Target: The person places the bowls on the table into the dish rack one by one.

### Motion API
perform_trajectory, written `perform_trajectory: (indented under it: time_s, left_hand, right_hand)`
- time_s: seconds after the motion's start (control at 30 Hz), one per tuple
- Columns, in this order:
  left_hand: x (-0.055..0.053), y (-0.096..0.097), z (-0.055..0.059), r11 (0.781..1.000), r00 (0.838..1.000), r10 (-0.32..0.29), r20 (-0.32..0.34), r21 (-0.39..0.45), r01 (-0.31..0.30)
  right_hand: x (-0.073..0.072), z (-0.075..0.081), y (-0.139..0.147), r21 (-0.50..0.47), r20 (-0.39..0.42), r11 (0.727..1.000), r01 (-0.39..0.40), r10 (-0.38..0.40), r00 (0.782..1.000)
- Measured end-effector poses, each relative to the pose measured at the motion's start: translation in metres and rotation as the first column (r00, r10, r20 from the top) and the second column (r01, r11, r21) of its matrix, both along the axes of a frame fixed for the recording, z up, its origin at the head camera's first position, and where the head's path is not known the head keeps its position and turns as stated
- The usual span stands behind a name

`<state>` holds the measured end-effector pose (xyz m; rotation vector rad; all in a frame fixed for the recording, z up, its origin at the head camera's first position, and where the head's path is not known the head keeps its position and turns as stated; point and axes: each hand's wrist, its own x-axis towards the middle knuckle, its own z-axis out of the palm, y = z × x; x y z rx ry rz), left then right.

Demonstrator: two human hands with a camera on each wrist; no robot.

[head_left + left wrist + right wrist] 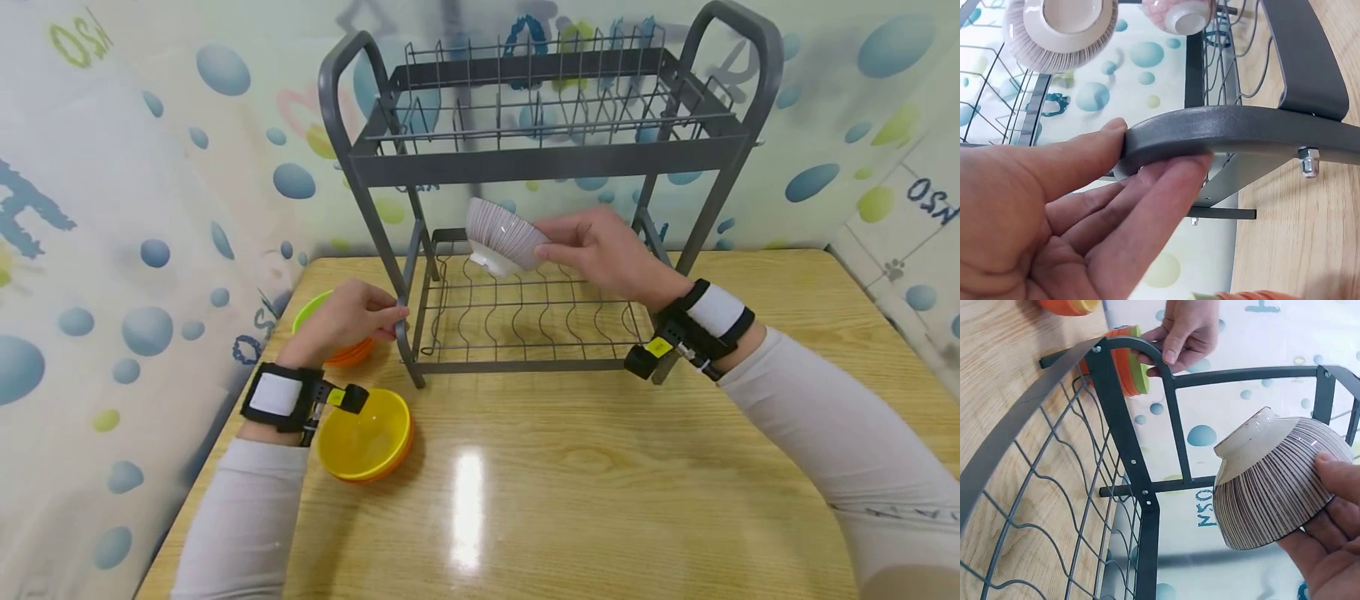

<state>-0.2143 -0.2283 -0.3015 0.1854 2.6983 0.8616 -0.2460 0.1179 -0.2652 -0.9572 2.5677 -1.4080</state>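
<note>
A white bowl with thin dark stripes (504, 237) is tilted above the lower shelf of a grey two-tier dish rack (551, 162). My right hand (603, 254) pinches it by the rim, thumb on the outside, its foot facing down and left in the head view. With thumb and fingers, my left hand (347, 321) grips the curved side bar (1210, 128) at the rack's lower left. A pink patterned bowl (1180, 14) shows partly at the top of the left wrist view; what supports it cannot be told.
Yellow and orange stacked bowls (366, 437) stand on the wooden table (600, 483) under my left wrist. Behind the left hand is another stack, green and orange (351, 354). A patterned wall covering (832, 108) rises behind the rack and along the left.
</note>
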Motion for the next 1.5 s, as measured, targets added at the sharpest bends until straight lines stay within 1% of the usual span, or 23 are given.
perform_trajectory:
  time_s: [0.07,0.17,0.3,0.37,0.47,0.57,0.63,0.7,0.77,0.83,0.93,1.0,1.13,1.23,1.3,1.4,1.5]
  left_hand:
    - [-0.001,0.000,-0.001,1.000,1.000,0.005,0.014,0.019,-0.005]
    - [-0.002,0.000,-0.002,0.999,1.000,0.008,0.028,0.031,-0.008]
    - [-0.002,-0.001,-0.002,0.999,0.999,0.010,0.038,0.047,-0.012]
    - [-0.002,-0.002,-0.003,0.998,0.999,0.007,0.040,0.057,-0.009]
    - [-0.003,-0.003,-0.003,0.997,0.999,0.006,0.048,0.072,-0.009]
    - [-0.004,-0.003,-0.003,0.995,0.998,0.009,0.063,0.095,-0.015]
    - [-0.004,-0.002,-0.003,0.994,0.997,0.015,0.071,0.108,-0.022]
    - [-0.005,-0.002,-0.003,0.993,0.997,0.019,0.074,0.115,-0.027]
    - [-0.005,-0.002,-0.003,0.993,0.997,0.021,0.075,0.118,-0.030]
    - [-0.005,-0.002,-0.003,0.993,0.997,0.022,0.077,0.118,-0.031]
    - [-0.005,-0.002,-0.003,0.993,0.997,0.019,0.077,0.112,-0.028]
    - [-0.005,-0.002,-0.003,0.994,0.997,0.016,0.076,0.105,-0.024]
    - [-0.005,-0.002,-0.003,0.996,0.997,0.012,0.072,0.089,-0.018]
    - [-0.005,-0.001,-0.002,0.997,0.998,0.012,0.068,0.075,-0.018]
    - [-0.004,-0.001,-0.002,0.998,0.998,0.012,0.065,0.066,-0.016]
    - [-0.004,-0.001,-0.002,0.998,0.998,0.011,0.062,0.067,-0.015]
    - [-0.004,-0.001,-0.001,0.997,0.998,0.005,0.063,0.074,-0.009]
  right_hand:
    - [-0.005,0.001,0.001,-0.033,0.060,0.999,0.002,0.000,0.998]
    - [-0.012,0.001,0.002,-0.066,0.123,0.997,0.026,-0.017,0.992]
    - [-0.021,0.000,0.003,-0.110,0.233,0.990,0.084,-0.056,0.971]
    - [-0.026,-0.002,0.003,-0.135,0.270,0.985,0.105,-0.065,0.961]
    - [-0.034,-0.006,0.003,-0.185,0.316,0.975,0.125,-0.061,0.947]
    - [-0.040,-0.012,0.003,-0.253,0.364,0.957,0.139,-0.039,0.931]
    - [-0.044,-0.015,0.003,-0.304,0.412,0.939,0.160,-0.022,0.911]
    - [-0.047,-0.018,0.004,-0.333,0.457,0.924,0.189,-0.017,0.889]
    - [-0.050,-0.020,0.004,-0.348,0.504,0.909,0.230,-0.025,0.863]
    - [-0.051,-0.022,0.004,-0.362,0.557,0.889,0.282,-0.037,0.830]
    - [-0.053,-0.026,0.005,-0.369,0.611,0.862,0.348,-0.057,0.790]
    - [-0.055,-0.029,0.004,-0.379,0.628,0.844,0.380,-0.067,0.775]
    - [-0.057,-0.035,0.004,-0.390,0.642,0.824,0.411,-0.077,0.763]
    - [-0.058,-0.040,0.003,-0.382,0.641,0.827,0.413,-0.086,0.763]
    - [-0.059,-0.043,0.001,-0.373,0.631,0.831,0.413,-0.100,0.770]
    - [-0.059,-0.047,-0.001,-0.363,0.606,0.835,0.413,-0.125,0.786]
    - [-0.059,-0.050,-0.003,-0.330,0.574,0.845,0.420,-0.174,0.800]
